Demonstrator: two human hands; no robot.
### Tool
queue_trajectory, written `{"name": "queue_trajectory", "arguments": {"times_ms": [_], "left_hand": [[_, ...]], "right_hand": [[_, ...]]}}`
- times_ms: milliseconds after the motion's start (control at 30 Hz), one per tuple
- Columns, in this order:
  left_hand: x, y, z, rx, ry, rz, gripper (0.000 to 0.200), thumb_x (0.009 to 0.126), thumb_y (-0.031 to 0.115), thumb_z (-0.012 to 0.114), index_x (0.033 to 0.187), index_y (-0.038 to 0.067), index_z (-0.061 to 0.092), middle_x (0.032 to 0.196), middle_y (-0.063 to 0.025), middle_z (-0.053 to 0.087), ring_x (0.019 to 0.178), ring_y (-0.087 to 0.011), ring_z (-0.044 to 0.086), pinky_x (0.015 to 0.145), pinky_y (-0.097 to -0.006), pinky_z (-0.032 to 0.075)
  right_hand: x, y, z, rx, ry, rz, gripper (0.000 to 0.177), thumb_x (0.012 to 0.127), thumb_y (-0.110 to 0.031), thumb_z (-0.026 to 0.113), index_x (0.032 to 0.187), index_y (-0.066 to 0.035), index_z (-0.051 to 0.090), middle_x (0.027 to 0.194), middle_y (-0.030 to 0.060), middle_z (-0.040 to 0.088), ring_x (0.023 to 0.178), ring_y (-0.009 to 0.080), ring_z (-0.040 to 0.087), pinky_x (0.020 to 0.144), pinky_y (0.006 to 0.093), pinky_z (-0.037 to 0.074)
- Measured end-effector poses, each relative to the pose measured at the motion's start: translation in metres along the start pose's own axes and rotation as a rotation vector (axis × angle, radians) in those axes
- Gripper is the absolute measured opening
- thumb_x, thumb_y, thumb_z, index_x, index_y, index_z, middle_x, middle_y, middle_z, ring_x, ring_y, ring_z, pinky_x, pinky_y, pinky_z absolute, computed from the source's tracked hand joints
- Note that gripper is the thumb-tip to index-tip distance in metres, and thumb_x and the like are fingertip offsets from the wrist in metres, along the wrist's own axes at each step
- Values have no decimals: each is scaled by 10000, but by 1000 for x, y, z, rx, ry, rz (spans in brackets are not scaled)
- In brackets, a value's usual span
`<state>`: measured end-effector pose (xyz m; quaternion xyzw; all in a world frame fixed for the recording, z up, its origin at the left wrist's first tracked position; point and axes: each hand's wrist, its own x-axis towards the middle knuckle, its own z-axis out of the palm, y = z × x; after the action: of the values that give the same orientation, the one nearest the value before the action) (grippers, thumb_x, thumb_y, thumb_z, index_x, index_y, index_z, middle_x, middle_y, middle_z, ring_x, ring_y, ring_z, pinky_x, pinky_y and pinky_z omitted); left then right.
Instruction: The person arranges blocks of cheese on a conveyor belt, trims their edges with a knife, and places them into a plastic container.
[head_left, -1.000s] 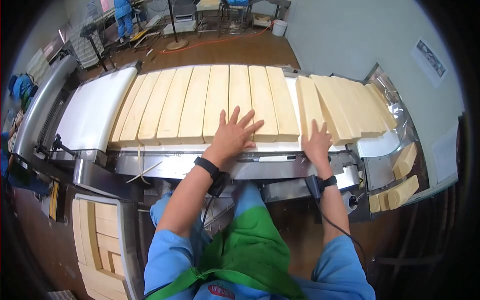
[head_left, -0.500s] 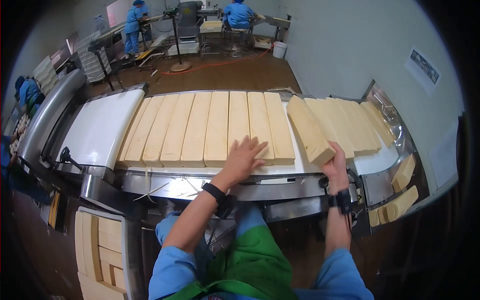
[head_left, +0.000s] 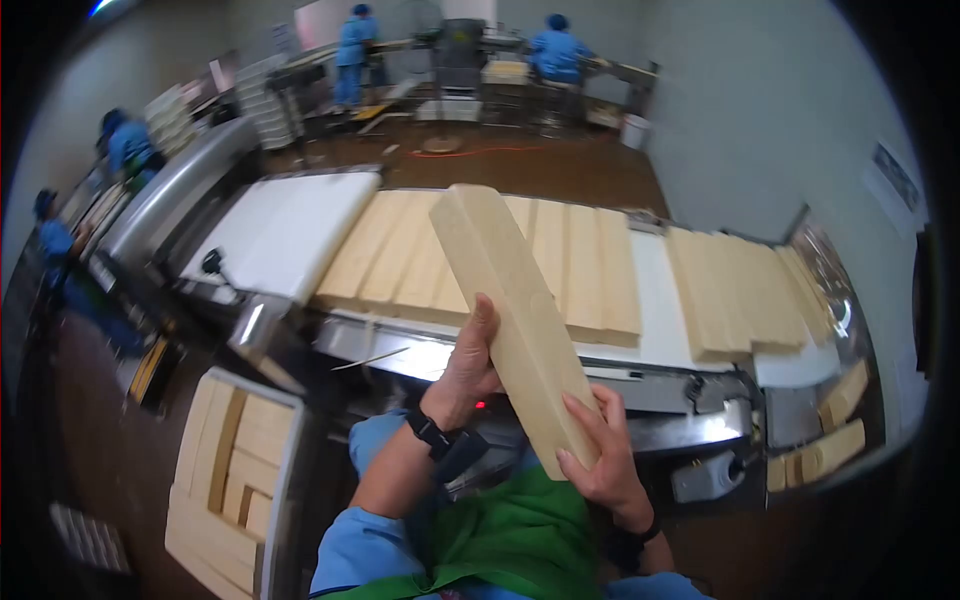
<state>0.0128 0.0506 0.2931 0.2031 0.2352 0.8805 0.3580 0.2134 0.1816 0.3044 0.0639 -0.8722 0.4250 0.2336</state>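
A long pale block point(head_left: 510, 310) hangs tilted in front of me, its far end up and to the left. My left hand point(head_left: 472, 360) is against its left side, thumb raised along the edge. Around its near end, my right hand point(head_left: 604, 450) is closed, thumb and fingers pressed on the block. Beyond it, a row of similar blocks point(head_left: 395, 250) lies side by side on the white belt point(head_left: 655, 295). The held block hides part of that row.
More blocks point(head_left: 735, 290) lie at the belt's right. A grey-rimmed bin point(head_left: 290, 450) holds pale blocks at lower left. A metal roller housing point(head_left: 190, 190) is at left. Several people in blue work farther back and at left. Loose blocks point(head_left: 835, 450) sit at far right.
The held block has moved left and toward me, off the belt. My left hand has left the row and now touches this block. The view has shifted, moving the scene rightward.
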Motion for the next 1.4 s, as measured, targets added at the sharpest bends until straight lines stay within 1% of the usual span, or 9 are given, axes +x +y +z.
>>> {"name": "queue_trajectory", "arguments": {"times_ms": [400,467,533,733,1033,1133,1233,1267,1400], "left_hand": [[-147,10,-51,-83,312,264,826,864,683,589,1409,77,455,1320,-135,579,1199,-285,579,1029,-471,486],[-161,24,-58,-143,276,220,835,845,688,609,1397,75,476,1306,-138,594,1181,-299,596,1003,-482,507],[-169,36,-62,-198,267,211,842,845,674,617,1395,52,476,1306,-171,585,1138,-341,619,955,-509,541],[-177,27,-75,-258,216,155,822,890,634,581,1418,22,430,1332,-209,543,1134,-397,607,937,-611,520],[-169,10,-75,-369,202,17,872,880,710,523,1417,29,437,1321,-204,552,1108,-379,622,937,-599,518],[-164,2,-72,-383,186,-19,889,882,736,485,1421,32,436,1318,-202,555,1126,-374,613,942,-571,524],[-161,-3,-75,-248,157,-64,903,890,771,394,1436,52,428,1331,-184,558,1170,-322,602,952,-485,540],[-160,-4,-71,-169,189,-70,898,894,771,378,1438,58,427,1333,-175,560,1173,-306,603,952,-470,542],[-155,-10,-64,77,265,-121,862,926,748,301,1462,81,405,1351,-133,564,1177,-247,605,950,-430,546]], "right_hand": [[4,-37,61,-74,-270,-261,611,731,-203,725,1309,-49,596,1261,219,517,1102,384,528,944,463,445],[10,-7,52,1,-38,-171,465,787,-166,695,1221,-14,632,1138,196,610,1065,363,568,937,443,447],[23,21,37,-337,196,-90,305,798,-39,689,1100,-9,660,1046,166,634,1012,353,584,884,408,472],[36,118,13,-718,102,-153,80,786,-66,700,830,-37,639,835,110,572,851,300,565,761,415,463],[20,165,-10,-1016,3,-145,47,829,-77,614,796,-47,599,804,105,554,828,289,558,722,400,461],[20,166,-14,-996,-93,-149,32,855,-60,588,873,-35,584,835,137,559,836,318,572,717,428,461],[25,141,-7,-606,22,-76,58,906,-53,543,949,-16,560,821,181,570,790,360,592,695,465,455],[28,120,-3,-307,1,199,88,939,-88,526,947,-4,555,799,221,585,760,409,603,667,481,448],[59,44,33,-79,23,-39,136,946,-133,547,958,-11,605,727,206,584,661,396,585,603,437,440]]}}
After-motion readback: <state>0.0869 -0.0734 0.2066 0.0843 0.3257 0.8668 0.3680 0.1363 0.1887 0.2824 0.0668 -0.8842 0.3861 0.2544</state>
